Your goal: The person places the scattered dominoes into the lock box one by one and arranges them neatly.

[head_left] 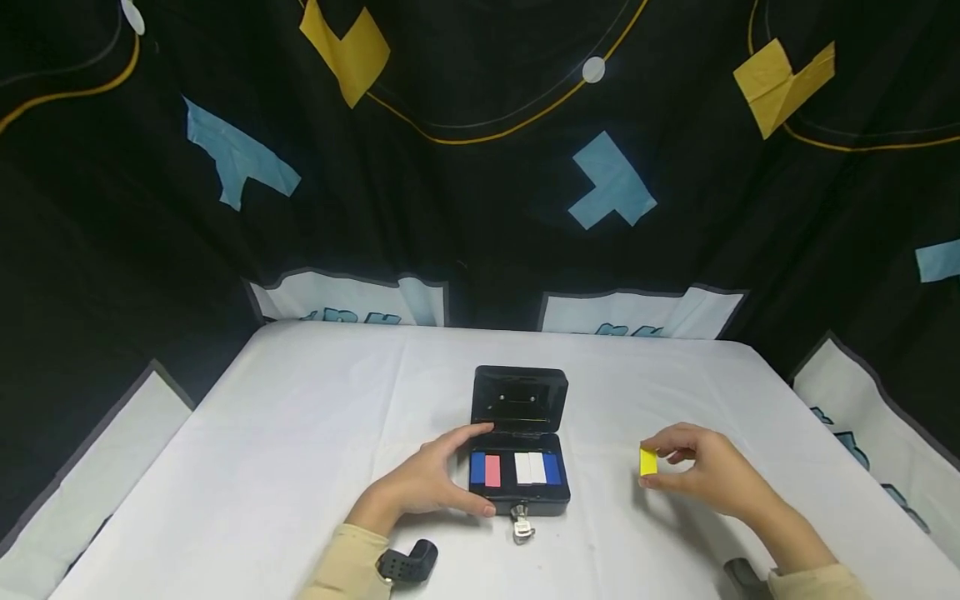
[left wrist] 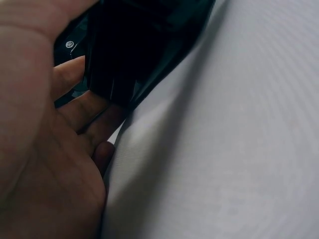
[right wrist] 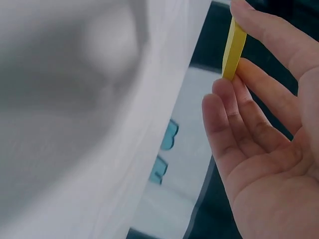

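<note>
A black cash box (head_left: 555,505) stands on the table with its lid (head_left: 519,398) raised. Lying in it side by side are a blue block (head_left: 477,468), a pink block (head_left: 492,471), two white blocks (head_left: 529,468) and another blue block (head_left: 552,468), with a dark gap after the pink one. My left hand (head_left: 423,483) holds the box by its left side, thumb at the front and fingers toward the hinge. Off to the right, my right hand (head_left: 712,469) pinches a yellow block (head_left: 648,462) between thumb and fingertips, raised above the table.
Small silver metal pieces, perhaps keys or a lock, hang at the box front (head_left: 521,525). The white cloth-covered table (head_left: 315,450) spreads around the box. Behind it hangs a black curtain (head_left: 465,217) with blue and yellow tape pieces.
</note>
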A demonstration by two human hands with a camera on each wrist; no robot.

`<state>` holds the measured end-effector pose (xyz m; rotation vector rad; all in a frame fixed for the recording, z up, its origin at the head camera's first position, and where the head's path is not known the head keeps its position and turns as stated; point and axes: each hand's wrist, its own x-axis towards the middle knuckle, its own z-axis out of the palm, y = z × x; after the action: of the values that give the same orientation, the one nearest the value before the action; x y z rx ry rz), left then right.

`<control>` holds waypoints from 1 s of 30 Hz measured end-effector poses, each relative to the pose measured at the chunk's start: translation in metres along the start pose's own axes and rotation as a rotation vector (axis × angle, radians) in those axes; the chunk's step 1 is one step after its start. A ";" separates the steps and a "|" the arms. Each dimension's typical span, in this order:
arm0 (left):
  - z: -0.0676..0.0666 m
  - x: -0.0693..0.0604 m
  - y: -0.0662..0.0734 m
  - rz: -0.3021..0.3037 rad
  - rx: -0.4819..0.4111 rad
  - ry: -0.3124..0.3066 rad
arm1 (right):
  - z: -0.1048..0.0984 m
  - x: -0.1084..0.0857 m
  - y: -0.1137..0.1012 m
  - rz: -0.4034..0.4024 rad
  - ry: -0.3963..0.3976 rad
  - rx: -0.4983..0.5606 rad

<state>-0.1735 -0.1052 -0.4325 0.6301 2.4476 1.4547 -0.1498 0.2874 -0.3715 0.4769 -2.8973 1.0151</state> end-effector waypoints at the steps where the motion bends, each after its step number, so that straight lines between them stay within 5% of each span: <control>1: 0.000 0.000 0.000 0.005 0.003 0.002 | 0.002 0.003 -0.004 -0.010 -0.006 -0.001; 18: 0.000 0.000 -0.001 -0.026 0.025 -0.012 | 0.076 0.056 -0.078 -0.136 -0.155 -0.010; 24: 0.000 0.000 0.001 -0.050 0.030 -0.022 | 0.097 0.065 -0.088 -0.228 -0.187 -0.016; 30: 0.000 0.000 0.001 -0.042 0.021 -0.026 | 0.109 0.069 -0.092 -0.231 -0.231 -0.038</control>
<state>-0.1730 -0.1043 -0.4316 0.5947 2.4439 1.3979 -0.1803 0.1333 -0.3922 0.9597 -2.9538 0.9243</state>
